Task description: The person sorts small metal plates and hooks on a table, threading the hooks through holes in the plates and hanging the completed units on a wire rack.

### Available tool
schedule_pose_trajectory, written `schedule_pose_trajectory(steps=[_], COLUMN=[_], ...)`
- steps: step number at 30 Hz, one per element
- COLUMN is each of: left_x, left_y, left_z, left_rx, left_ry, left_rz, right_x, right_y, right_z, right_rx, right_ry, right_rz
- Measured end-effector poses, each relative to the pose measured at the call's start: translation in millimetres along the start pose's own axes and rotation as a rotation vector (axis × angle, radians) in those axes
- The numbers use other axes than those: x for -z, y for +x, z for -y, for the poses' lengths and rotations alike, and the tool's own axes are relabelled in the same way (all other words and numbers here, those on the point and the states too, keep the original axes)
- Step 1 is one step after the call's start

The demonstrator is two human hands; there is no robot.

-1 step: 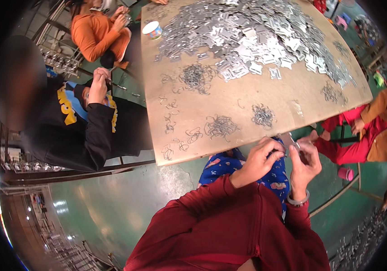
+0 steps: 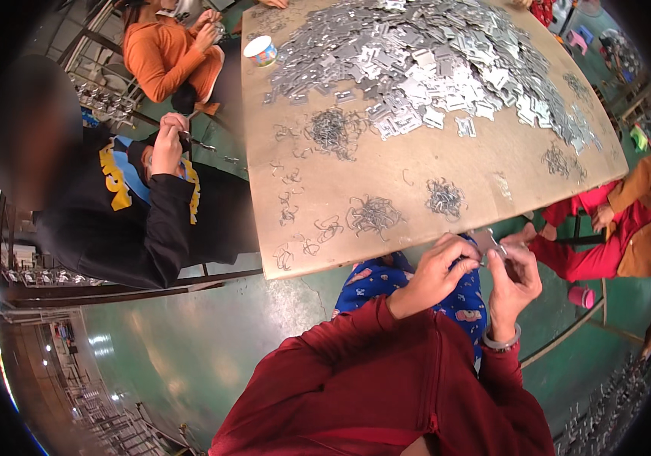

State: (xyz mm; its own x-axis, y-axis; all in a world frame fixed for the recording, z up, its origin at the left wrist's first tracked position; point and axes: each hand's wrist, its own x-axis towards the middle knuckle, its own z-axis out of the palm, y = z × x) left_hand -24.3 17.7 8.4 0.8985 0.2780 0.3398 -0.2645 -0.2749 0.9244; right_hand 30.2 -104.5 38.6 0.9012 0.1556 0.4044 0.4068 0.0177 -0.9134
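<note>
A small flat metal plate [image 2: 486, 240] with a cut-out edge is held up just off the table's near edge, between my two hands. My right hand [image 2: 514, 280], with a bracelet at the wrist, pinches it between thumb and fingers. Close against the plate's lower left side, my left hand [image 2: 441, 272] has thumb and fingertips pressed together; what they grip is too small to make out. Right beyond my hands lies a small pile of bent wire hooks [image 2: 445, 197], with another pile of hooks [image 2: 373, 216] to its left.
A big heap of metal plates [image 2: 432, 72] covers the table's far part. More wire hooks [image 2: 328, 131] lie across the brown tabletop [image 2: 386, 171]. A paper cup [image 2: 262, 52] stands at the far left edge. Co-workers sit left and right, one in a black top [image 2: 124, 243].
The view has shifted very slightly. Both hands keep nearly the same pose around the plate.
</note>
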Motion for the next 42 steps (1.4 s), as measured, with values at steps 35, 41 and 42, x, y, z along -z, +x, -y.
schedule_pose_trajectory(steps=[35,41,42], left_x=[55.6,8.3,6.6], left_y=[64.9,50.6,51.5], left_z=[-16.3,-9.4,-8.4], left_rx=[0.395,0.384,0.440], left_ry=[-0.302,-0.370,-0.374], left_rz=[0.125,0.229,0.221], right_x=[8.6,23.5,23.8], right_y=[8.8,-2.6,-2.5], right_z=[-28.7,-30.0,-30.9], right_rx=[-0.497,-0.516,-0.513], right_ry=[0.316,0.357,0.356], right_rz=[0.123,0.070,0.067])
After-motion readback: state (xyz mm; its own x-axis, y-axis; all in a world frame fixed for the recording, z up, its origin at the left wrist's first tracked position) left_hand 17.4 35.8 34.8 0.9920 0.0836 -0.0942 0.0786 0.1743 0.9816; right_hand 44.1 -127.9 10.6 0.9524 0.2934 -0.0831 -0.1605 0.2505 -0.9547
